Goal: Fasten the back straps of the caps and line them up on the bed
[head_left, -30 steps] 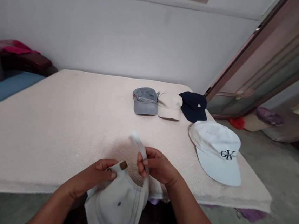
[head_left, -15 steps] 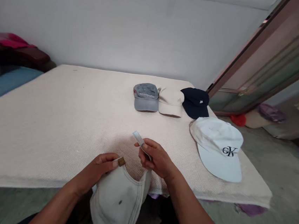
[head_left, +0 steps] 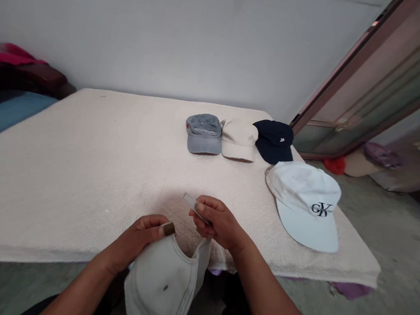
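A pale cap (head_left: 164, 282) hangs at the front edge of the covered bed, its back opening facing up. My left hand (head_left: 149, 231) pinches the cap's edge beside a brownish metal buckle (head_left: 168, 229). In my right hand (head_left: 219, 220) is the cap's light strap (head_left: 190, 201), its free end sticking out past my fingers toward the upper left. The strap's end and the buckle are apart.
Toward the back right lie a grey-blue cap (head_left: 204, 134), a beige cap (head_left: 239, 140) and a navy cap (head_left: 274, 141). A larger white cap (head_left: 305, 204) with black letters rests nearer, on the right of the bed (head_left: 63, 178).
The strap's free end has tipped lower and slightly left, with my right fingers closer to its end. My left thumb has shifted slightly against the buckle.
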Motion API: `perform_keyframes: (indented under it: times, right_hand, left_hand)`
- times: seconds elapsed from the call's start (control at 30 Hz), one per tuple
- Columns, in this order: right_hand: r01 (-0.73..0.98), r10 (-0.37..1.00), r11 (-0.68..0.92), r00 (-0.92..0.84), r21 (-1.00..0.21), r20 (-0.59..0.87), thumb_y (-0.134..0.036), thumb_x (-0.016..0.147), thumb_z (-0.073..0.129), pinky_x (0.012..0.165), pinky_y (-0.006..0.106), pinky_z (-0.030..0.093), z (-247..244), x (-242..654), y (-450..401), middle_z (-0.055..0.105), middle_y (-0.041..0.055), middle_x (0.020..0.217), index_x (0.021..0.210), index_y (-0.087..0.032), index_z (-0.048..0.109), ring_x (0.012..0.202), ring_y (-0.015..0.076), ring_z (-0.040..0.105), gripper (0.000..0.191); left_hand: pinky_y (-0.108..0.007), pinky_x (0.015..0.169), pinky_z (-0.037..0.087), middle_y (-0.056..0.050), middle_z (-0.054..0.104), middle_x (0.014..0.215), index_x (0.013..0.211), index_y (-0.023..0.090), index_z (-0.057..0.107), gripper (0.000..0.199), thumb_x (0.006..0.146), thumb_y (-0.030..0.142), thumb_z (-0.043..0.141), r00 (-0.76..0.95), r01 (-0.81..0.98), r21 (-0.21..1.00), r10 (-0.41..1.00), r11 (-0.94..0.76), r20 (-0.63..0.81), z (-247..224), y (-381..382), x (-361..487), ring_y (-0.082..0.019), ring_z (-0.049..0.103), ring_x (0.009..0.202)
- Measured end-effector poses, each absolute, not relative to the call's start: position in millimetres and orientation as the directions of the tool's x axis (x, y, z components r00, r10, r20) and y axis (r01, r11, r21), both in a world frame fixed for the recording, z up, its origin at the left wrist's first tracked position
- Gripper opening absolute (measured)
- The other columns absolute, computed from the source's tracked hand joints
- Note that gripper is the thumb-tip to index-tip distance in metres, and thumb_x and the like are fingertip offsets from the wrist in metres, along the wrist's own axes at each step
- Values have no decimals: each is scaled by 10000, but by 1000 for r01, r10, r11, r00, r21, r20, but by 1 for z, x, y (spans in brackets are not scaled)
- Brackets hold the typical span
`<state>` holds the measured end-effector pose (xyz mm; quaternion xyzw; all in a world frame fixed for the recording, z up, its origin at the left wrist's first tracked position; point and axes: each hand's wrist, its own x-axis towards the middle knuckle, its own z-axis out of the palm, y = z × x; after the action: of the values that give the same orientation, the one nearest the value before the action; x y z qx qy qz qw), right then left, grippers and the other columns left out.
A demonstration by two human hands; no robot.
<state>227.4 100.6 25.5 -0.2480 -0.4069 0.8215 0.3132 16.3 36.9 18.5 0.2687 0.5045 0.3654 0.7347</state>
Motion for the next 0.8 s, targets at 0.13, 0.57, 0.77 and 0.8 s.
perform_keyframes:
  times: [0.13,0.57,0.77,0.8]
  right_hand:
    - [-260,644,-494,-751,-830,-148,-301,814,617,356,174,165,26,225,95,438,-79,488,822,-153,583,356,23,263,152]
    - [-157,672,-377,-725,-913,-153,-266,770,625,404,178,270,23,218,91,509,-45,541,721,-132,593,431,44,394,146]
    - [-150,615,-386,-778,-910,-133,-245,789,603,410,177,270,21,222,92,510,-43,550,766,-132,606,435,44,380,115]
    - [-138,604,-384,-786,-913,-135,-242,792,600,413,178,274,21,223,93,515,-40,562,774,-132,607,439,45,384,112]
  left_hand:
    - [-219,603,457,-14,700,731,817,191,718,183,670,288,766,225,-374,735,825,565,-519,19,37,16,-114,592,615]
    - [-189,580,450,11,697,700,817,217,718,147,692,281,761,214,-371,741,828,560,-518,19,35,16,-81,580,582]
    - [-186,540,428,14,666,658,803,201,706,156,689,293,761,212,-353,745,824,566,-526,19,36,17,-76,551,541]
    - [-188,537,427,12,665,657,803,200,705,160,688,297,760,209,-348,747,823,567,-528,18,36,17,-79,550,540]
